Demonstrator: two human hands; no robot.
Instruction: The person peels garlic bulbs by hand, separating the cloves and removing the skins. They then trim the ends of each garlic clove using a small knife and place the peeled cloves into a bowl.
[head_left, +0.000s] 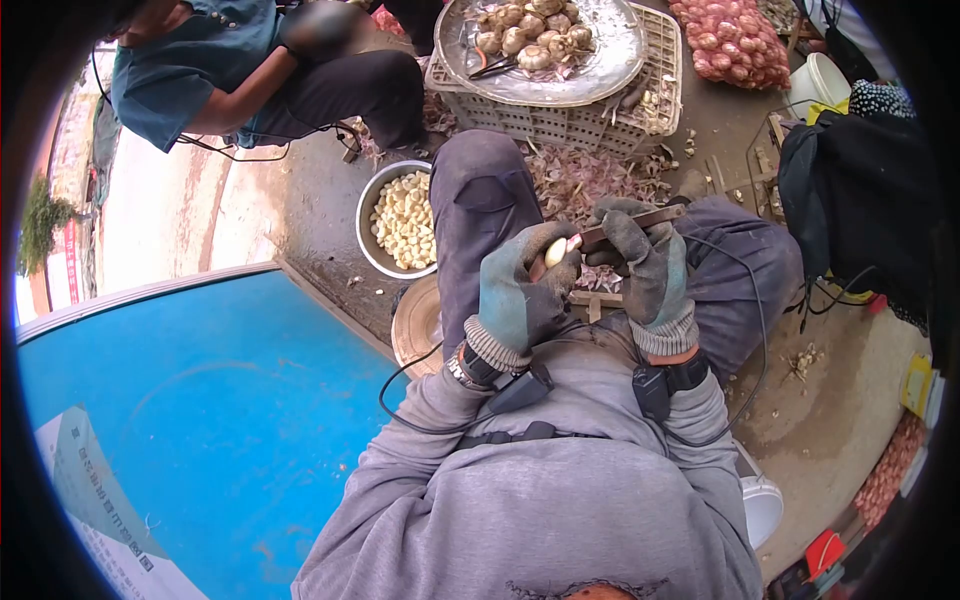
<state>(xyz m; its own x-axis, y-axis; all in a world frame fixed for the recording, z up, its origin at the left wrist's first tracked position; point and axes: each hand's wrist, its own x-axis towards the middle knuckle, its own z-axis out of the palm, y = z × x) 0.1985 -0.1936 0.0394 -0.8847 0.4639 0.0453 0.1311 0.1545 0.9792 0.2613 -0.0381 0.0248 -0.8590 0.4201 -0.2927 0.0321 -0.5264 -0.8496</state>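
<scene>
The left hand (522, 285) pinches a garlic clove (555, 252) and the right hand (650, 268) grips a knife (655, 217), apparently mid-peel, with pinkish skin (574, 242) probably next to strip.

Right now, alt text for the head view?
Gloved left hand holds a pale garlic clove; gloved right hand grips a knife-like tool near it. Ahead: a bowl of peeled cloves and a tray of garlic bulbs.

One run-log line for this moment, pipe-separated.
left hand: holding garlic clove | right hand: holding brown tool | bowl: holds peeled cloves, beside left leg
</scene>
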